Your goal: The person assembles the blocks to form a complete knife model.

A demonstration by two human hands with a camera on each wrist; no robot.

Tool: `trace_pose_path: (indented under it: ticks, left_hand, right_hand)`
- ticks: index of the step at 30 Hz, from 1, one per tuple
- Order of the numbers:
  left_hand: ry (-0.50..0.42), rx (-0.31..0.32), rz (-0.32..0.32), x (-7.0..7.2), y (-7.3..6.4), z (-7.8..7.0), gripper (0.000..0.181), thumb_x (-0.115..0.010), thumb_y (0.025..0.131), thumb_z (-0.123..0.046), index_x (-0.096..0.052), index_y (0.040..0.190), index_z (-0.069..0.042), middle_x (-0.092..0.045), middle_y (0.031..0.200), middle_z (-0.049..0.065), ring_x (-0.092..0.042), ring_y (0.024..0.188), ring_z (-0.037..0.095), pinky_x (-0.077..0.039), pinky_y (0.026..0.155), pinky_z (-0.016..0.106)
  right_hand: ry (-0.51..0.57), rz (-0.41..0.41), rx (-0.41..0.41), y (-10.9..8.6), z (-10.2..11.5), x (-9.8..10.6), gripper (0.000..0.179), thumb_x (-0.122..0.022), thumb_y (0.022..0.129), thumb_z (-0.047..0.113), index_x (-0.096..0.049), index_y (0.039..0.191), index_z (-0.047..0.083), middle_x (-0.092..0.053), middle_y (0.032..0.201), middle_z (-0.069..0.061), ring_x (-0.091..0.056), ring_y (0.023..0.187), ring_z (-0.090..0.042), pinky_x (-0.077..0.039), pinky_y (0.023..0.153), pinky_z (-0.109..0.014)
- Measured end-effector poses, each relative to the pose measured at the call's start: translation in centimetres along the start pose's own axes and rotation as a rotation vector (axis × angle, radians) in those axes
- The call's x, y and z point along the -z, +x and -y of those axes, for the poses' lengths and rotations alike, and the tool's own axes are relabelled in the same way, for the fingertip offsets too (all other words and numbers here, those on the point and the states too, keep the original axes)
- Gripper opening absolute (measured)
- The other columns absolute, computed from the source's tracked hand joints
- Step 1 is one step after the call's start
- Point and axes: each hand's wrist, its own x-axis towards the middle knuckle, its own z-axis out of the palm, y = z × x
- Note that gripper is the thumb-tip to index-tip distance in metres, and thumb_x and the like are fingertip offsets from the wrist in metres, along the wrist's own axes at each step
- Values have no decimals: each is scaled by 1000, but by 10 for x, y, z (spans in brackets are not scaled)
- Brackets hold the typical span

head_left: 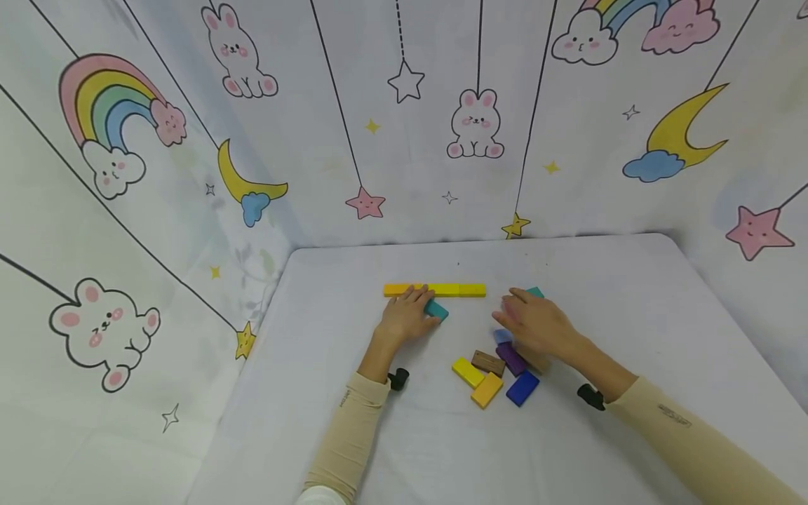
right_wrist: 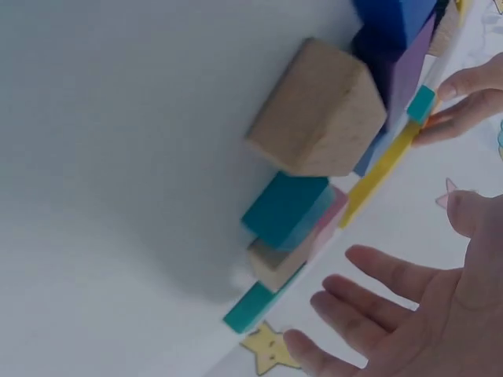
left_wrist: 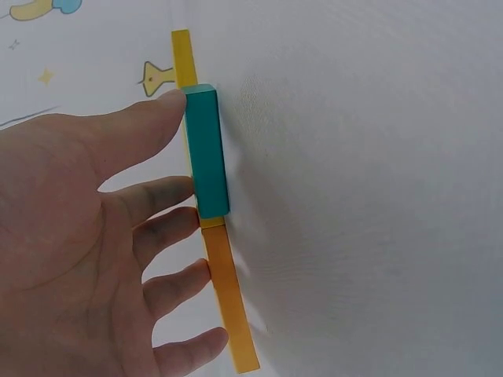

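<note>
My left hand holds a teal block by thumb and fingertips, on the near side of a straight row of orange and yellow blocks. Its other fingertips reach the orange block at the row's left end. Over the right part of a loose pile, my right hand hovers with fingers spread and nothing in its grasp. Close below it, in the right wrist view, are a teal block, a pink block, a small wooden block and a green-teal block.
Nearer the person lie a purple block, a brown block, a blue block, a yellow block and an orange block. A light blue block lies behind them. The white tabletop meets a patterned curtain.
</note>
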Motion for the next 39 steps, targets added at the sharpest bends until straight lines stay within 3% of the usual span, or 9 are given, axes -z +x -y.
trace_pose_path:
  ticks: [9, 17, 30, 39]
  left_hand:
    - [29, 9, 36, -5, 8, 4, 73, -55, 104, -56, -32, 166, -24, -22, 173, -4, -16, 160, 24, -22, 127, 55]
    - [28, 12, 42, -5, 8, 3, 72, -55, 105, -56, -32, 166, -25, -22, 173, -5, -16, 160, 24, -23, 127, 55]
    - [-4, -4, 5, 0, 0, 0, 69, -58, 105, -50, -36, 164, -21, -27, 172, -1, -19, 160, 26, -23, 127, 56]
    - [0, 6, 21, 1, 0, 0, 70, -57, 106, -50, -34, 165, -22, -24, 173, -2, -17, 160, 25, -22, 128, 55]
  right_hand:
    - [-36, -41, 55, -10, -25, 1, 55, -58, 108, 38, -61, 136, -9, -58, 143, -31, -59, 129, -47, -51, 104, -61]
    - [-29, -6, 25, -17, -38, 0, 63, -57, 108, 41, -55, 141, -13, -54, 145, -34, -54, 133, -51, -46, 109, -63]
    - [-88, -40, 164, -14, -45, 1, 56, -66, 103, 35, -62, 138, -9, -59, 141, -32, -57, 130, -50, -49, 105, -64]
    - [-113, 12, 150, -3, -44, 6, 54, -63, 105, 35, -61, 140, -6, -60, 142, -28, -58, 130, -47, -49, 101, -69]
